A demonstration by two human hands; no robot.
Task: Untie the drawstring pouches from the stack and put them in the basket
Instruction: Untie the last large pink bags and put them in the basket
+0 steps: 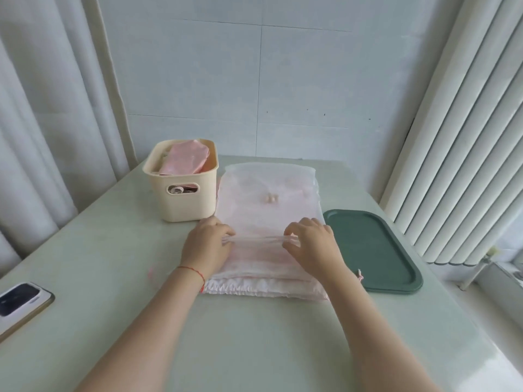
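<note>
On table: two hands [208,244] [312,244] pinch pouch stack [268,199] | one basket [181,205]

Cream basket [181,203], green tray [376,250]

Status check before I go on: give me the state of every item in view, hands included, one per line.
Left hand: pinching the top pouch's fold.
Right hand: pinching the same fold.
Top pouch: on the stack, near part lifted into a ridge between the hands.
Stack: flat on the table.
Basket: upright, holding a pink pouch.
Green tray: flat, nothing on it.
Phone: lying flat, screen dark.
</note>
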